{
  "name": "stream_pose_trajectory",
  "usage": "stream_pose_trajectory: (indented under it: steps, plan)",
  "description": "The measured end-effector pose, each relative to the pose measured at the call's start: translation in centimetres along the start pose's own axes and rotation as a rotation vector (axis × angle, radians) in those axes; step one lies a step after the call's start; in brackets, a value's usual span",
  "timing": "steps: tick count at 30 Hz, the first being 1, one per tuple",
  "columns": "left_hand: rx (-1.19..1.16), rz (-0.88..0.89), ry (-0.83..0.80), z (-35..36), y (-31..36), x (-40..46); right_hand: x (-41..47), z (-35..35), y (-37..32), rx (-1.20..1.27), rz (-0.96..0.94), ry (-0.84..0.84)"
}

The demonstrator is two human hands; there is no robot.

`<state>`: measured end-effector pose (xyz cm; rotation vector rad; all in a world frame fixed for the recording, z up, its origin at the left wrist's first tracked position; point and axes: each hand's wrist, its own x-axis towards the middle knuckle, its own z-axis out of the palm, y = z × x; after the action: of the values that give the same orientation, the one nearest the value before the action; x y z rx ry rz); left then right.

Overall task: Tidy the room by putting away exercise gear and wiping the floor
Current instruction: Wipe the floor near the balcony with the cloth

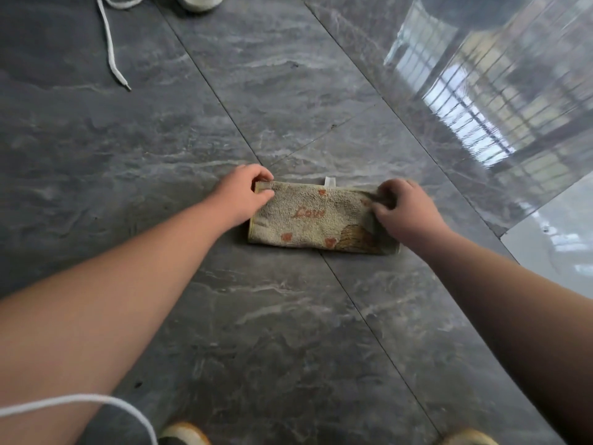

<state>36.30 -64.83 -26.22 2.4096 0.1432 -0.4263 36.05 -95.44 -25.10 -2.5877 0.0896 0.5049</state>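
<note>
A folded beige towel (pixel 316 220) with orange marks and a red word lies flat on the dark grey marble floor (pixel 288 91), in the middle of the view. My left hand (pixel 245 192) pinches its far left corner between thumb and fingers. At the right end, my right hand (pixel 402 208) grips the towel's far edge with curled fingers. A small white tag sticks out of the towel's far edge.
A white shoe (pixel 200 0) with a long loose lace (pixel 110 49) lies at the top left. A white cord (pixel 96 404) loops across the bottom left. Two shoe tips show at the bottom edge. A pale tiled area (pixel 558 232) begins at the right.
</note>
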Motion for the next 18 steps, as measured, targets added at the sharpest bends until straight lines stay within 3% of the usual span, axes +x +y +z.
stream_pose_trajectory:
  steps: [8, 14, 18]
  plan:
    - [0.274, -0.13, -0.226, -0.8, 2.8, 0.8, 0.3, -1.6, -2.1, -0.166, 0.154, -0.243]
    - [0.025, -0.242, -0.168, -2.9, 3.8, -4.6, -4.1, -5.1, -3.0, 0.07, 0.153, -0.268]
    - [-0.197, -0.277, -0.08, -9.0, 7.9, -10.4, -9.1, -11.0, -6.9, 0.253, 0.202, -0.229]
